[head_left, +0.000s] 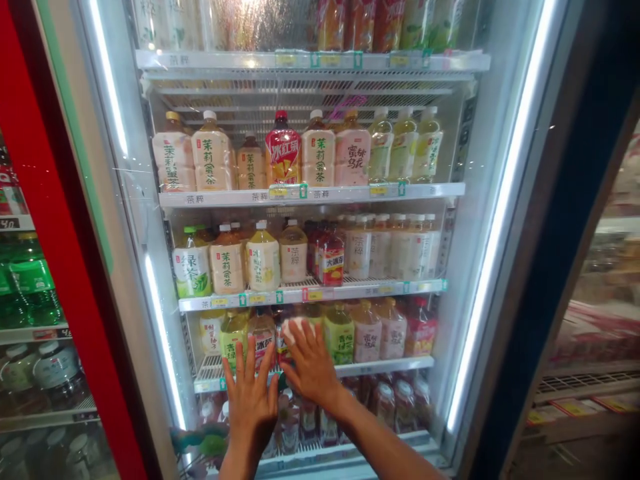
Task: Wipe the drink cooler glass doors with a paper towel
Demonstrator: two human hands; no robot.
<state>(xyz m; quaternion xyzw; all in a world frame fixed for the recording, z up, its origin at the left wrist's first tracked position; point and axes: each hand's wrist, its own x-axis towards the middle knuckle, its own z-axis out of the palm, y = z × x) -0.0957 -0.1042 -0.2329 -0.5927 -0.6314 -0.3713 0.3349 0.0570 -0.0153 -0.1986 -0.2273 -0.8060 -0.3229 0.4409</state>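
Note:
A glass door [300, 80] with glare on it stands between me and lit shelves of bottled drinks. My left hand [250, 400] is open, its fingers spread and raised flat towards the glass, with nothing visible in it. To its right, my right hand [311, 363] presses a crumpled white cloth or tissue [296, 328] against the pane. The cloth shows around the fingertips, and the rest is hidden beneath the fingers. Behind the hands, through the glass, a green-labelled bottle [339, 333] and a pink-labelled bottle [367, 332] stand on a lower shelf.
Bright light strips [505, 213] run down both sides of the cooler. A red frame [55, 240] borders it on the left, with another drinks cooler beyond. At the right, past a dark frame [565, 220], are blurred shelves with price tags [575, 407].

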